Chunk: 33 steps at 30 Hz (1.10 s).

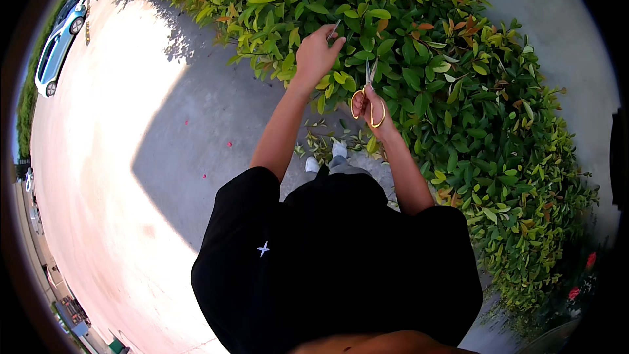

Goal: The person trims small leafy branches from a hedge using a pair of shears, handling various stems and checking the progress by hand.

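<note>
Scissors: we see a pair with gold loop handles and slim silver blades, tips parted and pointing away from the body, in front of the hedge's near side.
Right hand: we find the right hand grasping the scissors by their loops, thumb uppermost.
Left hand: the left hand reaches farther out, ahead and to the left of the blades, its fingertips pinching a thin, pale sliver too small for us to name.
Hedge: we note a dense, broad-leaved hedge, mostly green with yellow and coppery young leaves, curving down the right side.
Cut leaves: loose leaves lie on the ground at its foot, near the white shoes.
Clothing: we look down on a black T-shirt bearing a white, star-like mark.
Pavement: shaded grey beside the hedge, brightly sunlit beyond, with scattered red specks.
Far left: a light-blue car stands well apart.
Lower right: red flowers.
</note>
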Motion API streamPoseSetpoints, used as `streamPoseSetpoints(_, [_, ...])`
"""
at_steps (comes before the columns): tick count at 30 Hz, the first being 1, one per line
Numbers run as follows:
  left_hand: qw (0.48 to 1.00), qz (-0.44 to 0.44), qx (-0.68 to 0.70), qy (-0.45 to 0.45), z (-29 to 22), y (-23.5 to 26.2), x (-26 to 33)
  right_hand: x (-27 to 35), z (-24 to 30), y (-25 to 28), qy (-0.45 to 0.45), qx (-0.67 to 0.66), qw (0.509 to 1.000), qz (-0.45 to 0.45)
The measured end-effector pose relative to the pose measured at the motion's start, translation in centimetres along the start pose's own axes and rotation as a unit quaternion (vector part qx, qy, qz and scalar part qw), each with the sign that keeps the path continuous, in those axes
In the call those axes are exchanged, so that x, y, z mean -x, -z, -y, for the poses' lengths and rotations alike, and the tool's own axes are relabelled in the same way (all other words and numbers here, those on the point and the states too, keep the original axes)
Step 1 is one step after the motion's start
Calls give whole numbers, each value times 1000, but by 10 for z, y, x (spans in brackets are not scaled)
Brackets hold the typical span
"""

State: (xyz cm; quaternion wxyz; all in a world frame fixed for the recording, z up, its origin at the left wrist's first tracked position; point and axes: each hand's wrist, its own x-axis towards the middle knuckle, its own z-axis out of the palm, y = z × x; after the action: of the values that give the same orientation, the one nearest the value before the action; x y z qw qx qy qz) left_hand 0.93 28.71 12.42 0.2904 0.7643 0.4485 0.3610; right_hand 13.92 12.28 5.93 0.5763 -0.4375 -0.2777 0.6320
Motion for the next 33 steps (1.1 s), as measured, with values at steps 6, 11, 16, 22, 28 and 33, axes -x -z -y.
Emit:
streamPoseSetpoints(6, [992, -106, 19, -64, -35, -46, -78, -4, 26, 5, 2, 17, 1000, -16])
streamPoseSetpoints(11, [995, 33, -94, -12, -71, -37, -79, -23, 44, 7, -44, 29, 998, -39])
streamPoseSetpoints(16, [996, -3, 67, -55, -60, -30, -52, -77, 48, 3, -128, -100, 985, -52])
streamPoseSetpoints(22, [986, 4, 161, 36, -44, -17, -12, -104, 22, -4, -87, -84, 992, -18])
streamPoseSetpoints(28, [953, 84, 284, 57, -1, 6, 38, -44, -3, 5, -65, 57, 996, -21])
streamPoseSetpoints(33, [903, 429, -1, 10, 35, 36, 53, 9, 26, 22, -89, 207, 972, -64])
